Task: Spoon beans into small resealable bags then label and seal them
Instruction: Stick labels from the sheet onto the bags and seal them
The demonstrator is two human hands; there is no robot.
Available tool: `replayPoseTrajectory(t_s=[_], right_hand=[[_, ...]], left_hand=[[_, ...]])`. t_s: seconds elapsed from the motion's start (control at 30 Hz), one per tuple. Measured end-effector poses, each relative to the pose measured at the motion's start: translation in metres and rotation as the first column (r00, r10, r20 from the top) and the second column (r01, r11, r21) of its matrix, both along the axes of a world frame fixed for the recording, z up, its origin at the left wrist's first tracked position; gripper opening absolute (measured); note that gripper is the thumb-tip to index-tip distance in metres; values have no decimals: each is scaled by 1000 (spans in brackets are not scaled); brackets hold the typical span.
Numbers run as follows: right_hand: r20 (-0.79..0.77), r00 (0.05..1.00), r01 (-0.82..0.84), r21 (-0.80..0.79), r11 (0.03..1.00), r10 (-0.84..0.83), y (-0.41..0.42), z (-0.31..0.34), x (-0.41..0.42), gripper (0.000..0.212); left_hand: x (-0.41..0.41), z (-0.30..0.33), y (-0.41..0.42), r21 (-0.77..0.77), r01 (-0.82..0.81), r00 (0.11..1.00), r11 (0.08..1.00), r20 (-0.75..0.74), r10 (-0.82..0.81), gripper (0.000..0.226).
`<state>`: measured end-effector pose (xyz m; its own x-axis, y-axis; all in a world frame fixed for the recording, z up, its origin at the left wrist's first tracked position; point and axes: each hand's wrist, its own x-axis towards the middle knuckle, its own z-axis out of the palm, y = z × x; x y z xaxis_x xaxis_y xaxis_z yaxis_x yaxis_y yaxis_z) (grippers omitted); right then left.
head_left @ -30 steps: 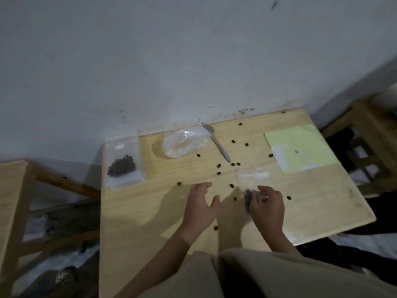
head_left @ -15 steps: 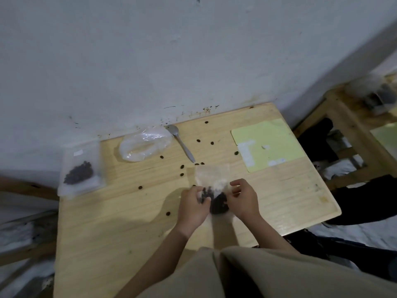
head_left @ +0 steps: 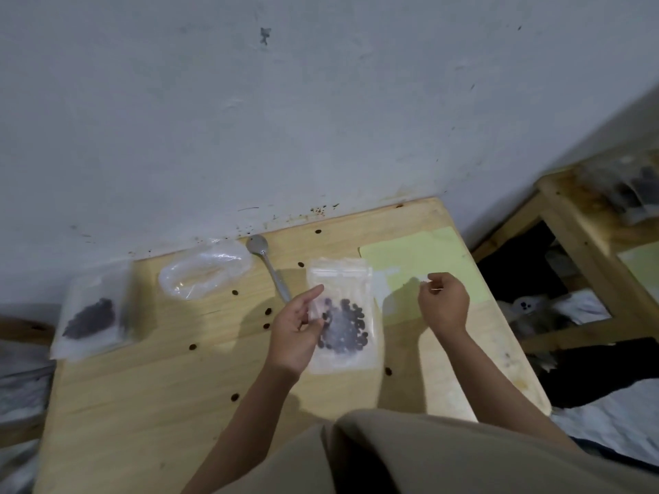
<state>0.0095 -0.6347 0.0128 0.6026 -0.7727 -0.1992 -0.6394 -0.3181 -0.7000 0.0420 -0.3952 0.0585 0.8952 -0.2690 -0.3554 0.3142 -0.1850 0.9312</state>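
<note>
Risk first: the small resealable bag [head_left: 341,315], gripped by one side edge only, hung with its weight of beans [head_left: 343,328] low and away from the grip, so a loosened pinch would likely let it swing or drop, and if the zip strip above the fingers was not fully pressed, beans could spill to join the loose beans [head_left: 267,311] scattered on the wooden table [head_left: 142,386]. Whether that strip was closed could not be told. The label, if that was what the right hand carried, looked small and could fold on itself or stick crooked. Left hand [head_left: 297,331] grasped the bag's left margin, thumb in front and fingers curled behind, forefinger stretched up along the edge; the bag stood upright just above the tabletop. Right hand [head_left: 444,303] was clenched to a fingertip pinch on a small white scrap [head_left: 424,278], apparently a sticker, well right of the bag and over the yellow-green label sheet [head_left: 420,258]. Beyond the left grip lay the spoon [head_left: 271,269]; further left, an empty plastic wrapper [head_left: 205,269] and a filled bag [head_left: 93,310].
</note>
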Motion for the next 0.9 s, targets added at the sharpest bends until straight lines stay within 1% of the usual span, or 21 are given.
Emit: replayPoseTrajectory(t_s=[0.03,0.13,0.2,0.27,0.33,0.47,0.53,0.6,0.63,0.73,0.9], right_hand=[[-59,998,-27,-25,999,25,-12,-7,4,26],[-202,971,-148,-88,985,128,-27,-23,13,20],[-244,961,-158,-100,982,130,-26,-26,18,20],[-236,964,-147,-95,984,121,-25,-28,19,18],[-180,976,-137,-60,989,125,-26,-29,19,18],[21,999,-51,144,988,48,-17,-7,17,9],[146,989,-41,270,962,1,-4,14,16,7],[269,963,-83,401,913,-30,13,34,15,10],[318,948,-117,437,892,-31,23,43,14,12],[412,911,-191,455,870,-15,51,62,15,15],[409,912,-217,413,884,33,79,75,15,16]], left_hand=[[2,-1,-4,-1,-13,1000,1000,-1,13,55],[7,-3,-15,-36,-71,997,997,5,72,58],[9,-3,-21,-49,-100,995,994,14,101,53],[9,-3,-26,-52,-98,994,994,37,100,46],[9,-2,-28,-41,-83,994,996,62,85,42],[9,2,-31,9,-49,995,999,85,48,45],[9,8,-33,31,-34,996,999,79,31,50],[7,14,-35,17,-26,998,1000,62,25,54],[6,16,-35,23,-22,998,1000,63,20,54],[2,22,-37,27,-26,996,999,88,23,53],[-10,35,-38,-40,-86,982,996,166,91,42]])
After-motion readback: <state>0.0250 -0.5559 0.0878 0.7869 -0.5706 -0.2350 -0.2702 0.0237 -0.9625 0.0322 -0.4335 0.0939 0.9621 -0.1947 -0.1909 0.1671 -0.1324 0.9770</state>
